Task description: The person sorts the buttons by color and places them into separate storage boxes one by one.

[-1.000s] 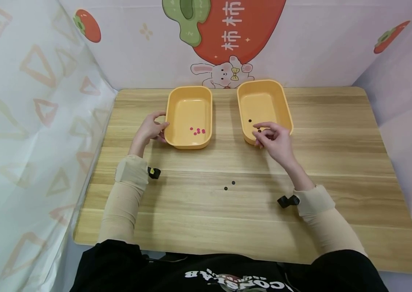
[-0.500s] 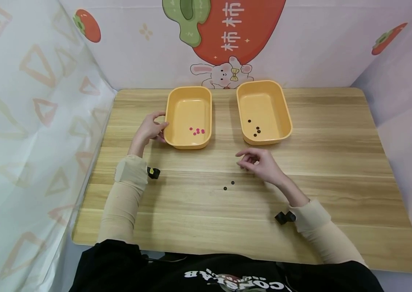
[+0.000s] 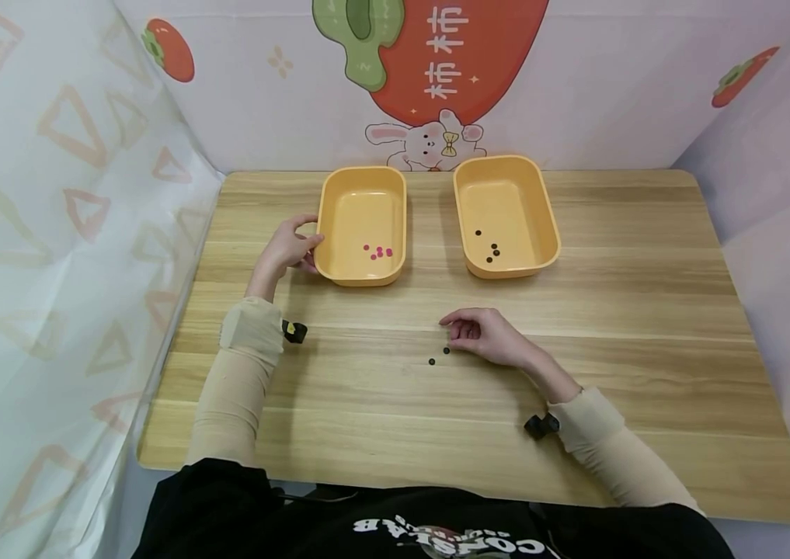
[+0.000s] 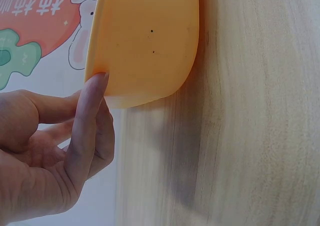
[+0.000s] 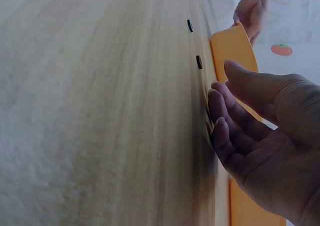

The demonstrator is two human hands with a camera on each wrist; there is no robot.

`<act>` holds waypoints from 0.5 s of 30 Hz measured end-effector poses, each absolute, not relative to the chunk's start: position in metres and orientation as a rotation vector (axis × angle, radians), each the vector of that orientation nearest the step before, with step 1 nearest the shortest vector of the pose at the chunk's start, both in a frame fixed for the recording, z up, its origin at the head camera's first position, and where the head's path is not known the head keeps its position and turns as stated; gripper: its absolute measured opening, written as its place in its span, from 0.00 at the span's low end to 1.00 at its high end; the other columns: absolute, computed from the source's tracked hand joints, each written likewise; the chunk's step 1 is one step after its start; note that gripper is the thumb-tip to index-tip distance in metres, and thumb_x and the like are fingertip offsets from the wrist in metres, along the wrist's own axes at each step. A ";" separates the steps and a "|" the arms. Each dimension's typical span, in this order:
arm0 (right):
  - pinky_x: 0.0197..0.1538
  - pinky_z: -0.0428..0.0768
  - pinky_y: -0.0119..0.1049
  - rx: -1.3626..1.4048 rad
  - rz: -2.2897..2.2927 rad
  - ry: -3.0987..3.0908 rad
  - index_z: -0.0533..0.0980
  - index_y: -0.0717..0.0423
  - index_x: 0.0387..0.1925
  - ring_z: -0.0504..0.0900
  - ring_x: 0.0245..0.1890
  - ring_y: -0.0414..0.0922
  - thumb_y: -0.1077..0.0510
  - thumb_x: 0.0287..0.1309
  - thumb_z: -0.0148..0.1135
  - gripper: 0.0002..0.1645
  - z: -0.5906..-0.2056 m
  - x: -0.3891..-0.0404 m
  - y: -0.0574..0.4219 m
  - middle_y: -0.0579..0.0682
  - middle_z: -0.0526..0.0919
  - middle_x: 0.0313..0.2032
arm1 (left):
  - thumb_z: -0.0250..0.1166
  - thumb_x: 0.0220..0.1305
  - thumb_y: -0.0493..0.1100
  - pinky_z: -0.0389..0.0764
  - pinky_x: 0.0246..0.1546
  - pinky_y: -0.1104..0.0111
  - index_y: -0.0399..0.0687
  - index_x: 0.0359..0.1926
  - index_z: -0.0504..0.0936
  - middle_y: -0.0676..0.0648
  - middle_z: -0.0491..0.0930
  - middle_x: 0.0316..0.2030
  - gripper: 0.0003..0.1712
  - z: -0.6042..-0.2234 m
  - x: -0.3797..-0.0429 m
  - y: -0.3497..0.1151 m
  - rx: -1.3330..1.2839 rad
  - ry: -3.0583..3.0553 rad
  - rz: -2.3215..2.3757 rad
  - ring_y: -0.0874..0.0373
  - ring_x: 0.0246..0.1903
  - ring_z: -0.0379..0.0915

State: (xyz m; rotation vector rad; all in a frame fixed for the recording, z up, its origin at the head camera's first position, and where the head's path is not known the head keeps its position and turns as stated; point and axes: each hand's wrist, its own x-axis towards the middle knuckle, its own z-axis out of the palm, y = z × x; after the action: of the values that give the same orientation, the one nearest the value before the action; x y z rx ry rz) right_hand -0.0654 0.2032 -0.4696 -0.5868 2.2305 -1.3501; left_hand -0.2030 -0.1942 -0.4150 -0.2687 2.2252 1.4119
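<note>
On the table's left side my left hand (image 3: 291,246) pinches the near-left rim of a yellow plastic tray (image 3: 360,208), thumb on the edge and fingers outside. Its grip on the tray wall (image 4: 145,41) shows up close in the left wrist view. Several small pink discs (image 3: 379,252) lie inside this tray. My right hand (image 3: 488,335) hovers low over the table, fingers loosely bent and apart from the thumb, with nothing seen between them. Just beside its fingertips is a small black disc (image 3: 447,351), and a second black disc (image 3: 432,362) lies slightly left and nearer.
A second yellow tray (image 3: 506,194) stands right of the first with a gap between them. It contains several black discs (image 3: 495,247). Behind both trays rises a printed backdrop (image 3: 604,85). The wooden table (image 3: 646,310) extends to the right.
My right hand has moved from over the right tray toward the person, down to the two loose black discs. One more black disc shows in that tray. My left hand stays on its tray.
</note>
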 end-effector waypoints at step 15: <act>0.37 0.79 0.26 -0.687 -1.354 2.300 0.92 0.58 0.42 0.80 0.35 0.37 0.69 0.63 0.78 0.08 -0.482 -0.060 0.202 0.52 0.90 0.38 | 0.59 0.85 0.42 0.95 0.26 0.64 0.45 0.86 0.60 0.49 0.83 0.27 0.36 -0.415 -0.204 -0.195 -0.274 2.233 1.377 0.63 0.18 0.80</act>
State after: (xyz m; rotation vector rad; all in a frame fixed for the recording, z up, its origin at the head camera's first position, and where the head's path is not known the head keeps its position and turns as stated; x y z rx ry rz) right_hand -0.0604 0.2018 -0.4820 -0.6873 2.3001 -1.3538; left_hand -0.2043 -0.1952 -0.4151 -0.2743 2.2335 1.3771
